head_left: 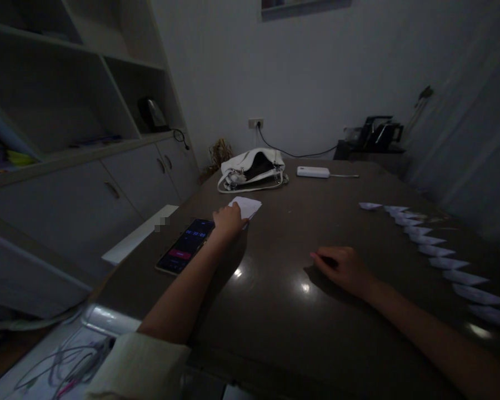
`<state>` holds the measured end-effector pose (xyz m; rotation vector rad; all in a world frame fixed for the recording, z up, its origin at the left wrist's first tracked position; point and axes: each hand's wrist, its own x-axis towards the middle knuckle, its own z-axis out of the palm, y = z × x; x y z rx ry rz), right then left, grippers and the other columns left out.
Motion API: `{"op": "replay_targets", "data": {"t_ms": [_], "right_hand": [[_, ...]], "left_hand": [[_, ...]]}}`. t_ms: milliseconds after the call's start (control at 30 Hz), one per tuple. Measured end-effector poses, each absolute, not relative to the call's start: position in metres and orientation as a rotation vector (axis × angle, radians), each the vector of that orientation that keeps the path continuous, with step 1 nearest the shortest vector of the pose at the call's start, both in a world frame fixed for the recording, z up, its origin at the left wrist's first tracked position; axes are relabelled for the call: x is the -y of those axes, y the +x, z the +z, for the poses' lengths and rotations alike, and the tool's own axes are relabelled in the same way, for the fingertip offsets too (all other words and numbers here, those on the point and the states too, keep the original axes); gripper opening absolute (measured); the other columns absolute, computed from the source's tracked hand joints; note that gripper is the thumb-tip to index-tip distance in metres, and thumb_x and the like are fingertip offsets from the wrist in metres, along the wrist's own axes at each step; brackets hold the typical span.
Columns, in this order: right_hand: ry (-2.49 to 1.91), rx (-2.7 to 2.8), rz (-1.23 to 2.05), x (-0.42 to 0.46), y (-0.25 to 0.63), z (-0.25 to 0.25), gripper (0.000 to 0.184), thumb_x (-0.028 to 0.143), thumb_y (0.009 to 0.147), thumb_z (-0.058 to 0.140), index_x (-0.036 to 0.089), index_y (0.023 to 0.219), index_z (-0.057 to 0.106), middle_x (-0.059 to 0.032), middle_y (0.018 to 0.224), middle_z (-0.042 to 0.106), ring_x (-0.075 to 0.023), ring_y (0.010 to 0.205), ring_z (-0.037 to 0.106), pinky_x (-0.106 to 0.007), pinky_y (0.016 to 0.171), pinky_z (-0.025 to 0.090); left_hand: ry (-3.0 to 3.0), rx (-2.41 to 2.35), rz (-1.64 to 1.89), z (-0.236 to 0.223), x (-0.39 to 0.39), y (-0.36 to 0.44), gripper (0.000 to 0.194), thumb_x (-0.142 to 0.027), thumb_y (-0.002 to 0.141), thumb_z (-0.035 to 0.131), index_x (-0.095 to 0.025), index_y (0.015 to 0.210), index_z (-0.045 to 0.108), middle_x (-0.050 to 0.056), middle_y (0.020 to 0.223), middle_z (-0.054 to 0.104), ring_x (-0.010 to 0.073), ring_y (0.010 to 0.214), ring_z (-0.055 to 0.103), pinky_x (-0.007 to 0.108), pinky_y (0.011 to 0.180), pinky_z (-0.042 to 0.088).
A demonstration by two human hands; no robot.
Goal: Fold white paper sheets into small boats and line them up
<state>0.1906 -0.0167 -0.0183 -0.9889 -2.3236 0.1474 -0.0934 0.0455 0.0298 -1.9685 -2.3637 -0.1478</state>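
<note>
My left hand [228, 221] reaches across the dark table [283, 311] and rests on the near edge of a small stack of white paper sheets [246, 206]; its fingers curl down onto the paper. A phone [185, 246] with a lit timer screen lies just left of that hand. My right hand [345, 268] lies on the bare tabletop with its fingers loosely curled and nothing visible in it. A row of several folded white paper boats [435, 250] runs along the table's right side, beyond my right hand.
A white handbag [253, 169] and a white power bank [313, 172] with a cable sit at the far end. Shelves and cabinets [108, 189] stand to the left. A dark appliance [379, 133] sits on a stand at the back right. Cables [62, 366] lie at lower left.
</note>
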Motion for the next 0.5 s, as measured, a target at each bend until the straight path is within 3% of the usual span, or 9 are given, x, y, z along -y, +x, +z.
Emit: {"op": "replay_targets", "data": {"t_ms": [500], "right_hand": [[-1.004,2.333,0.171,0.0167,0.1904,-0.0177,0.035,0.033,0.090,0.042,0.018,0.058,0.047,0.0016,0.052,0.046,-0.0104,0.046,0.043,-0.024,0.050,0.030]], "left_hand": [[-1.962,2.381,-0.172,0.0321,-0.0462,-0.0954,0.049,-0.048,0.081,0.054,-0.014,0.115,0.051,0.020,0.114,0.061,0.0336,0.107,0.055,0.046,0.087,0.043]]}}
